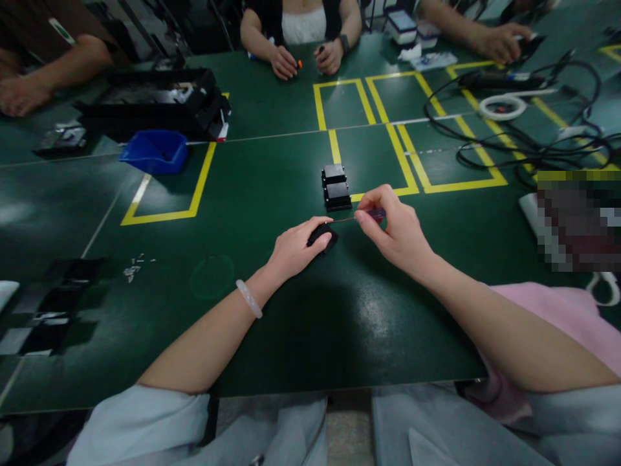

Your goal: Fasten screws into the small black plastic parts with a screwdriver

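My left hand [298, 247] is closed around a small black block-like part [330, 241] and rests with it on the green table. In my right hand [395, 226] is a screwdriver [377, 213] with a dark purple handle, held in a pinch. Its thin shaft runs left, level with the table, and the tip meets or nearly meets the black part by my left fingertips. Just beyond my hands stand black parts with grey tops [336, 189], set in a row. Small silver screws [132, 266] lie loose to the left.
A blue bin [154, 152] sits before a long black tray [160, 97]. More black parts [63, 291] lie at the far left. Black cables [514, 152] and a white ring [502, 107] are at right, near a pink cloth [548, 317]. Other people sit across the table.
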The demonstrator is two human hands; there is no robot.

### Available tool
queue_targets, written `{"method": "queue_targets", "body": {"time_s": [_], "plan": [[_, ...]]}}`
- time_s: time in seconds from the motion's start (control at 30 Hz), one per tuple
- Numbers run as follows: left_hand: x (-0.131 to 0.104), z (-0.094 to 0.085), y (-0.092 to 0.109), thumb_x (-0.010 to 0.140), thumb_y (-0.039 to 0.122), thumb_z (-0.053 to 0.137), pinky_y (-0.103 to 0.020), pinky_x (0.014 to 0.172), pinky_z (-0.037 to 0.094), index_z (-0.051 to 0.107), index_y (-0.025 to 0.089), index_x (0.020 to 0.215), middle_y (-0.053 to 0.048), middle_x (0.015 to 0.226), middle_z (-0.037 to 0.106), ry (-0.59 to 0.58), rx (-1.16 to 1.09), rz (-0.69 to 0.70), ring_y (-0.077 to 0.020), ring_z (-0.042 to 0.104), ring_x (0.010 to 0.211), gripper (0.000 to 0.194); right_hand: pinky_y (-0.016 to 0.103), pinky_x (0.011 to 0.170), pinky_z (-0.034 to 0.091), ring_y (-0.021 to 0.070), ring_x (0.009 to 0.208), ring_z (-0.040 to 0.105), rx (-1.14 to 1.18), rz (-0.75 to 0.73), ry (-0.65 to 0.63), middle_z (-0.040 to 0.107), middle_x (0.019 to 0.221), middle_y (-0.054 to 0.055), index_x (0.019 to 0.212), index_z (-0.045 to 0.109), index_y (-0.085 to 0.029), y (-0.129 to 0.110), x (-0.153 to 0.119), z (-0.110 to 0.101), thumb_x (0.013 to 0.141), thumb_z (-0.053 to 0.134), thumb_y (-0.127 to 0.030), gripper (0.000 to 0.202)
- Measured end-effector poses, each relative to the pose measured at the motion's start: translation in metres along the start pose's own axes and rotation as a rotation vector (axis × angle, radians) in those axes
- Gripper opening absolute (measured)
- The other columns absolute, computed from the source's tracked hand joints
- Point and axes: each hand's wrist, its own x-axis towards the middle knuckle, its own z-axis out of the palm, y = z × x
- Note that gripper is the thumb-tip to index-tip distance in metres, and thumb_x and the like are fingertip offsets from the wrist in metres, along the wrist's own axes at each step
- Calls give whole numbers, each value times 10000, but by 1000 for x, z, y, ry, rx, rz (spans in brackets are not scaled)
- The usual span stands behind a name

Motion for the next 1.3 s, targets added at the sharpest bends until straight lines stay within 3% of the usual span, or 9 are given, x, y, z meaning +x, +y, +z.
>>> {"method": "queue_targets", "body": {"time_s": [0.1,0.27,0.47,0.7,0.9,1.13,1.3], "plan": [[0,0,0,1000,499,385,-360,865,477,553,311,1358,-1,1292,676,2,0,2,-253,661,1075,438,300,660,432,150,689,563,-17,8,-7,605,804,3,900,520,-232,0,0,0,928,547,-287,67],[0,-1,0,997,510,377,-361,865,480,558,304,1358,-13,1283,681,-6,-3,-4,-259,658,1081,453,299,684,457,160,736,598,4,23,12,612,836,3,969,513,-235,0,-1,1,873,551,-209,106],[-1,-1,0,997,502,381,-363,869,478,557,304,1359,-11,1286,680,1,2,-2,-254,659,1070,448,303,673,427,155,704,571,-26,24,-12,609,823,10,910,522,-228,0,-1,1,926,547,-290,69],[0,-1,0,992,502,387,-357,870,484,564,295,1357,-16,1260,688,-1,-2,-3,-249,663,1045,456,291,681,452,156,730,608,0,13,9,604,828,-1,999,509,-225,1,-1,2,871,559,-201,140],[0,0,0,992,498,384,-358,890,483,566,291,1358,-17,1277,681,4,0,0,-246,659,1059,459,297,680,444,156,726,602,-19,8,-2,621,838,6,947,518,-229,1,-1,1,934,544,-307,83],[0,0,-1,992,503,387,-357,866,484,563,298,1359,-12,1270,688,0,-6,-1,-248,665,1045,455,297,673,460,158,717,614,-5,25,6,599,806,-8,1005,508,-230,1,-1,1,865,567,-205,154],[0,-1,0,993,497,391,-361,872,482,561,301,1356,-9,1278,683,2,-2,-2,-252,660,1066,446,299,678,451,155,726,609,1,1,-7,613,826,4,963,512,-226,1,-1,0,922,549,-273,73]]}}
